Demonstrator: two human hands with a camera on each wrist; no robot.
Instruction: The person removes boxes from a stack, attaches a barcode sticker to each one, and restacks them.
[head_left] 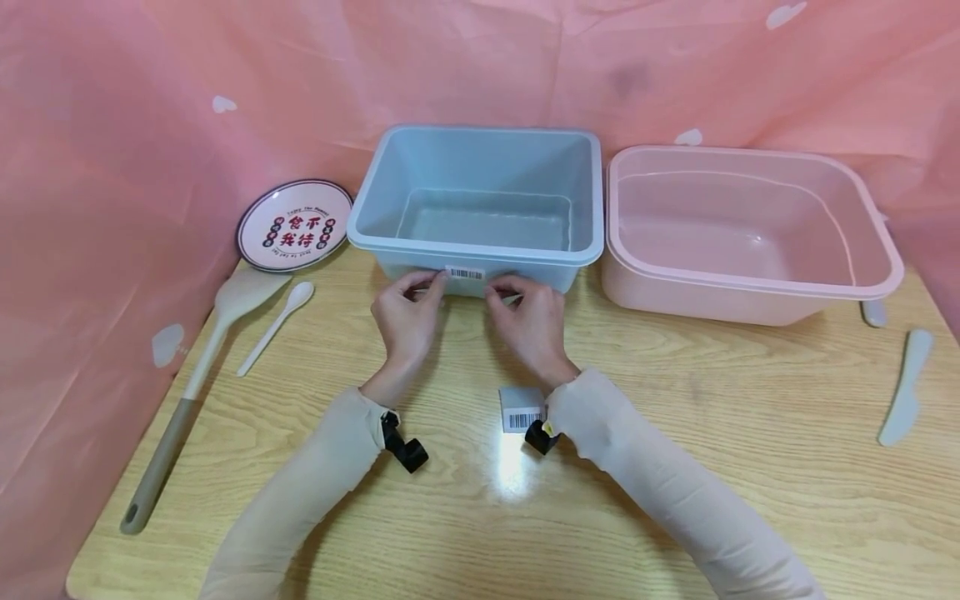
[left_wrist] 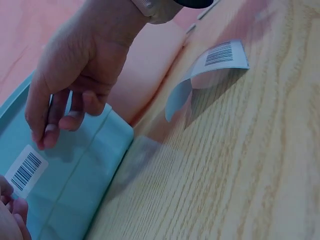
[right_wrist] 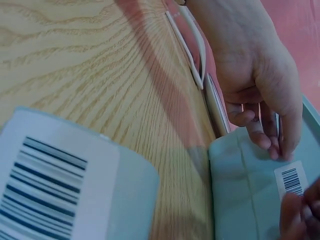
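Note:
A white barcode label (head_left: 467, 273) lies against the front wall of the blue-grey plastic bin (head_left: 525, 257). My left hand (head_left: 408, 317) pinches the label's left edge between thumb and forefinger. On its other side my right hand (head_left: 531, 321) pinches the right edge, its other fingers curled. The right wrist view shows the left fingertips (right_wrist: 281, 154) at a label corner; in the left wrist view the right fingertips (left_wrist: 41, 142) are at the opposite edge. Near the right wrist, a bent piece of label sheet (head_left: 520, 408) with another barcode rests on the table.
To the right stands a pink bin (head_left: 712, 296). A printed plate (head_left: 295, 193), a long-handled spatula (head_left: 202, 367) and a small white spoon (head_left: 277, 327) lie at the left. A pale green plastic knife (head_left: 906, 387) lies at the right edge, near another utensil's end (head_left: 873, 312).

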